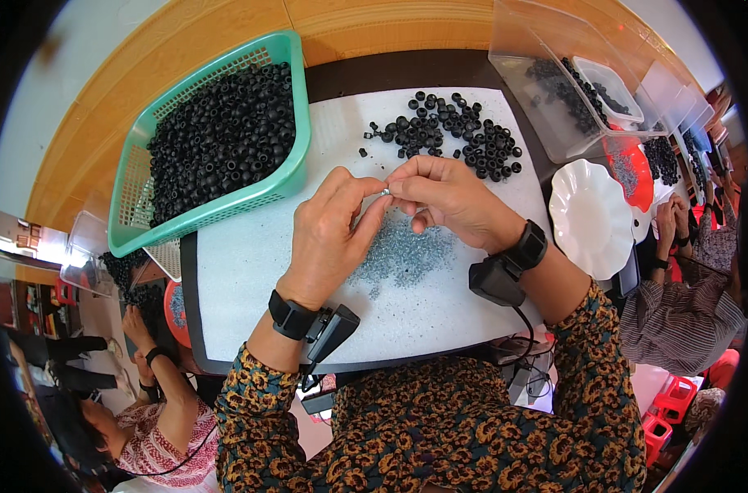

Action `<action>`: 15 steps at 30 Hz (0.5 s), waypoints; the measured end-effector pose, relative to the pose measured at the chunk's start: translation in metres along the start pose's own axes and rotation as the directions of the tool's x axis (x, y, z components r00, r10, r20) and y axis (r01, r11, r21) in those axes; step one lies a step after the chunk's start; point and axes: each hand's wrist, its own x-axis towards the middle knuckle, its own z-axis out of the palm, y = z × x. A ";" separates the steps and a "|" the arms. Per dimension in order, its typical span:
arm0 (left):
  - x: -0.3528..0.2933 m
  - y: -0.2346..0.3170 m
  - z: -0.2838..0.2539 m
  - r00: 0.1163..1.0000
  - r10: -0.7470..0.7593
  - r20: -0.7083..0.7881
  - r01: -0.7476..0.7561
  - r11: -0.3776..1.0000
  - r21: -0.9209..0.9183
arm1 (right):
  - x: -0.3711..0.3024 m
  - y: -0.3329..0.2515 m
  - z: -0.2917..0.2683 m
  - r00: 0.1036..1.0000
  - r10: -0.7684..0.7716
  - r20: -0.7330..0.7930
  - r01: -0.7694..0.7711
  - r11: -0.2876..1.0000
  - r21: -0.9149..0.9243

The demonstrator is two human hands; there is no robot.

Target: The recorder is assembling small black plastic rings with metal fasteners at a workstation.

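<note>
My left hand (326, 238) and my right hand (449, 199) meet over the middle of a white mat (255, 324). Thumb and forefinger of each are pinched together at a small shiny silvery piece (385, 192); its exact kind is too small to make out. Right below the hands spreads a loose pile of tiny bluish-grey, glassy bits (411, 253), partly covered by my fingers. Farther off, past my right hand, lie scattered black hollow plug-like parts (490, 148), some larger than others.
A green plastic basket (301, 123) full of black parts stands at the far left. At the far right are a clear bin (526, 49) and a white scalloped dish (587, 218). Co-workers sit on both sides, one in a patterned top (172, 431), another in stripes (674, 316).
</note>
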 end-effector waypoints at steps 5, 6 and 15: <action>0.000 0.002 0.004 0.997 -0.034 -0.066 0.030 0.998 -0.062 | 0.001 0.004 0.002 0.998 -0.064 -0.009 0.065 0.996 0.066; -0.001 0.002 0.004 0.997 -0.036 -0.067 0.032 0.998 -0.060 | 0.002 0.005 0.002 0.994 -0.107 -0.017 0.108 0.994 0.021; -0.002 0.000 0.005 0.991 -0.123 -0.053 0.113 0.981 -0.157 | 0.006 0.011 0.005 0.914 -0.404 -0.034 0.387 0.894 -0.228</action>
